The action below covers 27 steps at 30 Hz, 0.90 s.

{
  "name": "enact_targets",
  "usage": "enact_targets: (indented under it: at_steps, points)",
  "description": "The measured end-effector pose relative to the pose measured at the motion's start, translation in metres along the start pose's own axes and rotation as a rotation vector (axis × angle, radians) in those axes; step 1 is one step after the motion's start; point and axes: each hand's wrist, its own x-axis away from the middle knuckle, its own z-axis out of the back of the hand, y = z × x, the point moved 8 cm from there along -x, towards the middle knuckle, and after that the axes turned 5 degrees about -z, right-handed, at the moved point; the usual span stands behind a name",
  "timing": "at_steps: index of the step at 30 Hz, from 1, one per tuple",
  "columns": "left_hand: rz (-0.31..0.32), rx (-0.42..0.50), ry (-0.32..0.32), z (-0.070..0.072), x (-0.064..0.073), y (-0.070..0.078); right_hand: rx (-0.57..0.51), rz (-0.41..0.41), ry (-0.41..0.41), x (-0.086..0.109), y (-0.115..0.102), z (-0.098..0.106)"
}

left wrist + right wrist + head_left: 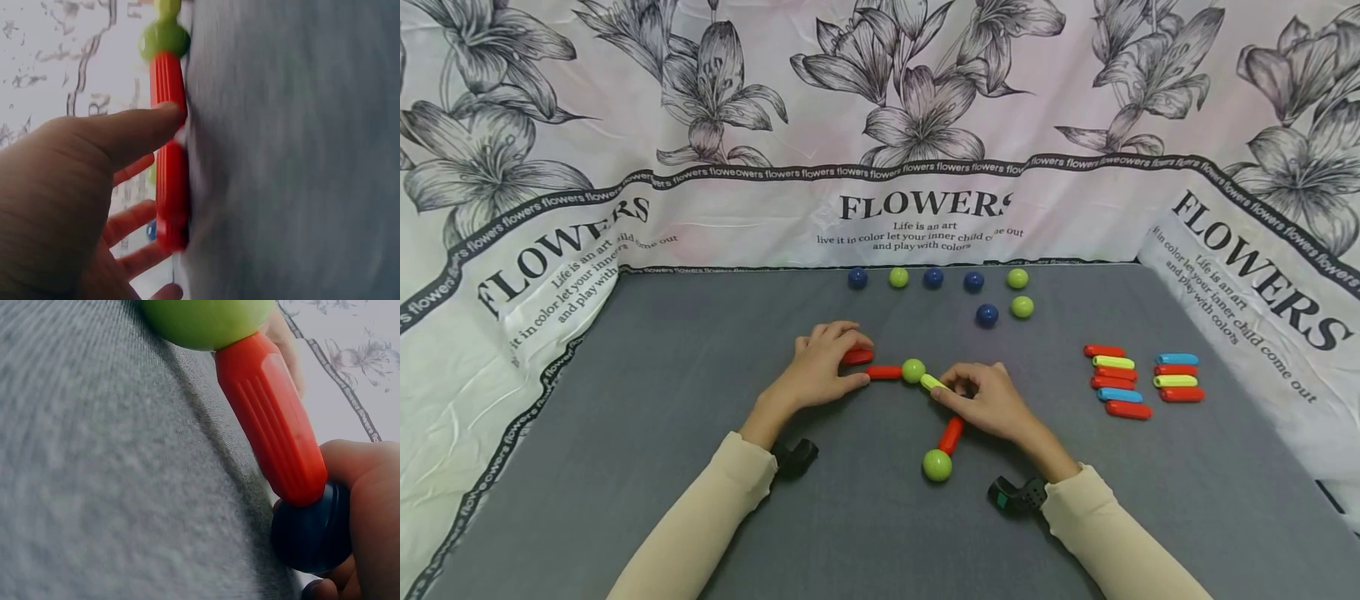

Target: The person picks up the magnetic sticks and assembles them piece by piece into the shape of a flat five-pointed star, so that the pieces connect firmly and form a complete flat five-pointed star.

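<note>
Near the middle of the table, my left hand (820,367) has its thumb at the end of a red rod (886,372) joined to a green ball (913,371). Its loosely spread fingers lie over another red rod (857,357); the left wrist view shows them behind the rods. From the green ball, a yellow rod (932,382) runs to my right hand (988,400). That hand's thumb and fingers grip a blue ball (309,531), mostly hidden in the head view. A red rod (275,425) links this ball to a second green ball (937,465).
Blue balls (933,277) and green balls (1022,307) lie along the back of the grey table. Two stacks of red, yellow and blue rods, with a red rod (1127,410) at the front of one, lie to the right. Flower-printed cloth (917,217) walls in the back and sides.
</note>
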Motion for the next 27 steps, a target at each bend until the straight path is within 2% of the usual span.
enact_targets:
  at_steps: [4, 9, 18, 27]
  points:
    - [0.048, -0.053, -0.016, 0.005, 0.003, -0.011, -0.009, -0.008, 0.014, 0.000, 0.001, 0.001]
    - [0.087, -0.102, -0.015, 0.005, 0.004, -0.017, -0.017, -0.009, 0.027, 0.000, 0.002, 0.002]
    - [0.090, -0.120, -0.006, 0.007, 0.003, -0.016, -0.019, -0.015, 0.030, -0.001, 0.002, 0.003]
    - [0.093, -0.147, 0.042, 0.009, 0.002, -0.015, -0.034, -0.020, 0.021, 0.000, 0.003, 0.002]
